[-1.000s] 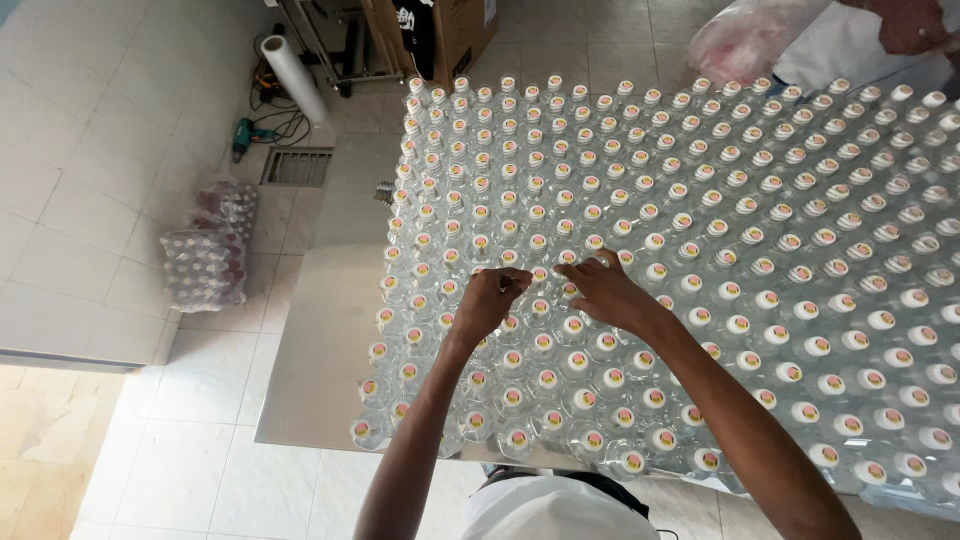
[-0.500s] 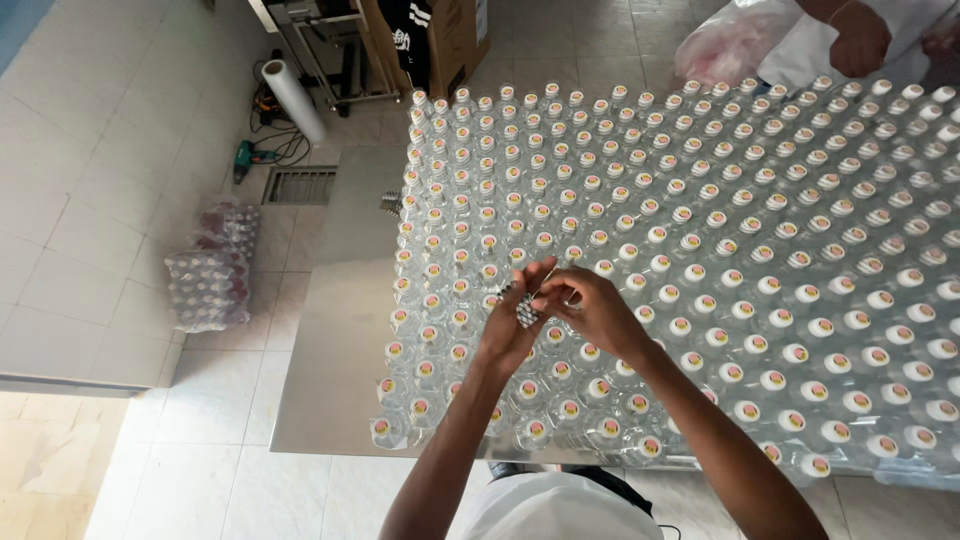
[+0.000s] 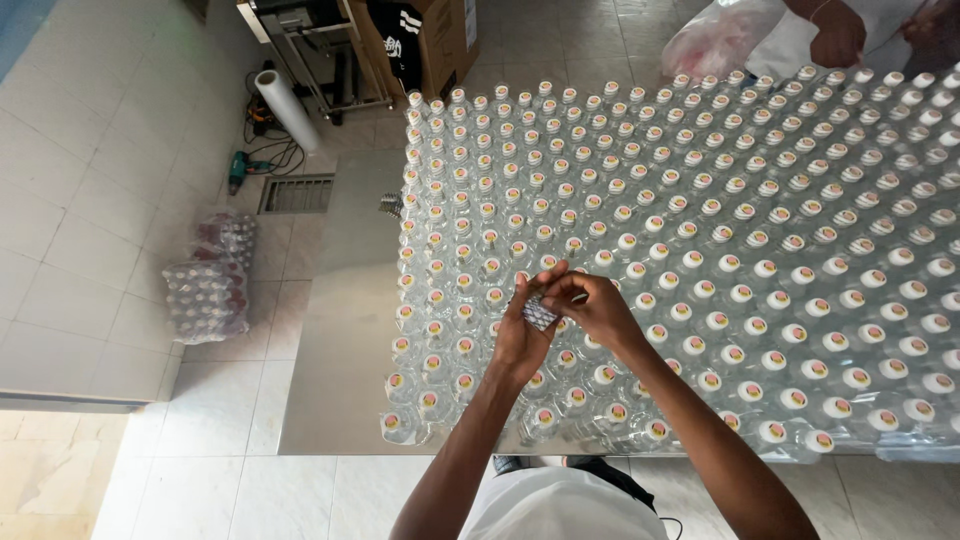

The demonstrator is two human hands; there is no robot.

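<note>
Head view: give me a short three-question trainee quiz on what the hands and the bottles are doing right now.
1. True or false: both hands are raised together over the bottles.
2. What do the left hand and right hand hold between them: A) a small stack of clear seal bands, B) a green drill, C) a roll of film?
3. Fill in: the bottles stand on a ____ table.

Key: 1 true; 2 A, though exactly what the small item is remains hard to tell; 3 metal.
</note>
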